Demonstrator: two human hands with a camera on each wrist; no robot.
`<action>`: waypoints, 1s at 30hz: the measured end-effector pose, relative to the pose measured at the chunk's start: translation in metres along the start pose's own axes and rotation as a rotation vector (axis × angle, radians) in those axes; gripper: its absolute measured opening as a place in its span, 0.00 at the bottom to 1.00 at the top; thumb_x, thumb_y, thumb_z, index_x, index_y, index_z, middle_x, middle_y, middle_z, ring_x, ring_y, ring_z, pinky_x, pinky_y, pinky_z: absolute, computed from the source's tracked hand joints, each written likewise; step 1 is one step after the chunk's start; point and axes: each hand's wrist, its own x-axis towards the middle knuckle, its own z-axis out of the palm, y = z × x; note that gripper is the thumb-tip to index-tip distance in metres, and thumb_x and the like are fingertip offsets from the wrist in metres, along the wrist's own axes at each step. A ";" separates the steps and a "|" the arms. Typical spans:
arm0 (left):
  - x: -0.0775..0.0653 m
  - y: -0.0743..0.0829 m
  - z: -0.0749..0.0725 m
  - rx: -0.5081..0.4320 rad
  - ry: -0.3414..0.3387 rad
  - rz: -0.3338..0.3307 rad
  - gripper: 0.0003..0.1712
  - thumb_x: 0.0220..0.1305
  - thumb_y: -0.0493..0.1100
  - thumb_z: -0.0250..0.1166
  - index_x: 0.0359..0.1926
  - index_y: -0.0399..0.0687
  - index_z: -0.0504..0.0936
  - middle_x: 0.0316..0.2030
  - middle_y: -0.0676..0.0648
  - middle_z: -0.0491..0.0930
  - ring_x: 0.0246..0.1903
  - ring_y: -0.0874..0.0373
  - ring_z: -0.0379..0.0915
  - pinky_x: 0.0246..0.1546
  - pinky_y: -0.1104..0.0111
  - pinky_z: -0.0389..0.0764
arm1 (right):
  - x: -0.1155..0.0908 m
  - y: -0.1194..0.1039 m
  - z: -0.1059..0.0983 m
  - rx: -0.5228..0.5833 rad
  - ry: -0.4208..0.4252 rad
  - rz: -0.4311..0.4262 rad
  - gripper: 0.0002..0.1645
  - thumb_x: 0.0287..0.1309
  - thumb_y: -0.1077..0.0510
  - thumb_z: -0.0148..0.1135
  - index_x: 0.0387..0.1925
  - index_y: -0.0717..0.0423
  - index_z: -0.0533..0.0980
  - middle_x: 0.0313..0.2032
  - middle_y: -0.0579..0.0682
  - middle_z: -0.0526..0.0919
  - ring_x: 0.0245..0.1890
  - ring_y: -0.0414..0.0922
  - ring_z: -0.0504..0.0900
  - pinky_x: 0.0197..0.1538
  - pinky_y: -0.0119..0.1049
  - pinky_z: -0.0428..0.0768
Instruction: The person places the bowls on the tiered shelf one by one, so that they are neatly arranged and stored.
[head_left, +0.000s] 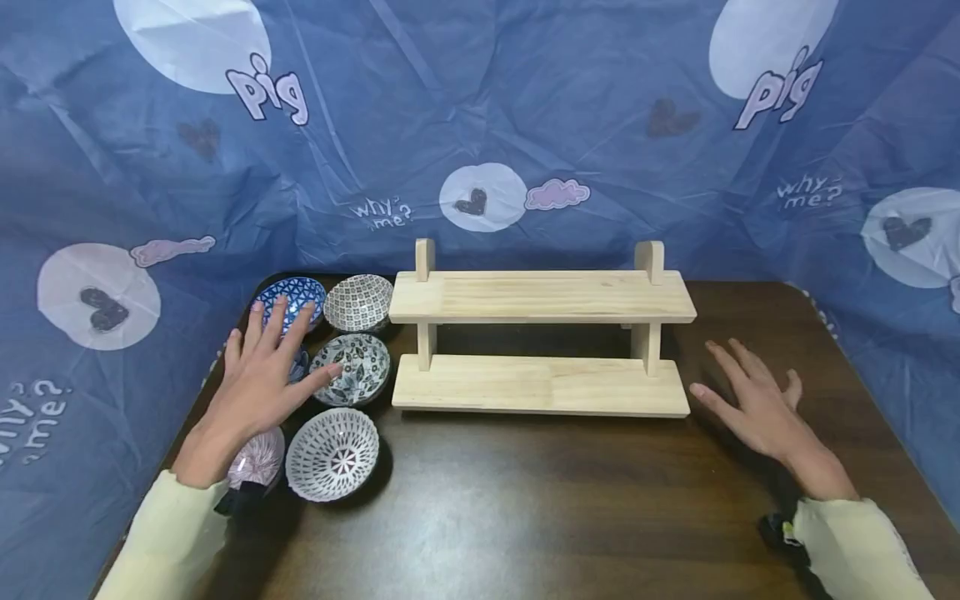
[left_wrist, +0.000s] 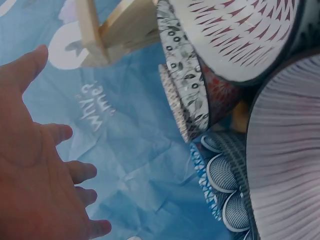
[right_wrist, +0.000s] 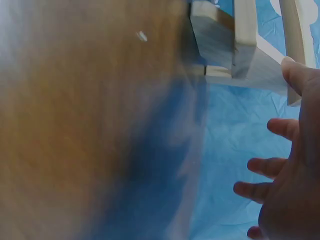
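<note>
Several patterned bowls stand close together on the left of the table. At the back are a blue bowl [head_left: 307, 292] and a grey checked bowl [head_left: 358, 303]. A floral bowl [head_left: 360, 371] and a white bowl with dark red marks [head_left: 332, 454] stand nearer. Over the left ones my left hand [head_left: 258, 383] hovers with fingers spread, partly hiding a scalloped blue bowl [left_wrist: 222, 172] and a pink-striped bowl [head_left: 258, 458]. My right hand [head_left: 761, 404], fingers apart and holding nothing, hovers just right of a two-tier wooden rack [head_left: 540, 383].
The dark wooden table [head_left: 570, 500] carries the rack at its middle back. A blue printed cloth [head_left: 615, 108] hangs behind the table and along both sides. Straps with small dark devices sit at both wrists.
</note>
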 end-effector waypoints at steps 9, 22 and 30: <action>-0.024 -0.003 -0.014 -0.030 0.052 -0.004 0.54 0.66 0.65 0.60 0.81 0.55 0.42 0.79 0.31 0.38 0.78 0.31 0.22 0.70 0.26 0.32 | -0.006 -0.004 0.018 0.177 0.024 -0.046 0.39 0.71 0.42 0.54 0.76 0.52 0.58 0.72 0.72 0.59 0.70 0.74 0.59 0.61 0.82 0.50; -0.063 -0.020 -0.020 -0.087 0.138 -0.048 0.52 0.67 0.59 0.62 0.81 0.54 0.43 0.78 0.29 0.40 0.78 0.31 0.22 0.71 0.27 0.29 | -0.006 -0.003 0.025 0.284 -0.035 -0.056 0.33 0.71 0.43 0.55 0.73 0.47 0.65 0.71 0.65 0.67 0.70 0.70 0.64 0.61 0.74 0.65; -0.088 -0.040 -0.021 -0.156 0.187 -0.103 0.50 0.68 0.52 0.61 0.80 0.48 0.43 0.77 0.26 0.42 0.78 0.30 0.25 0.70 0.25 0.32 | -0.004 0.001 0.032 0.401 -0.085 -0.048 0.29 0.74 0.45 0.52 0.72 0.42 0.67 0.72 0.60 0.68 0.70 0.65 0.65 0.64 0.70 0.67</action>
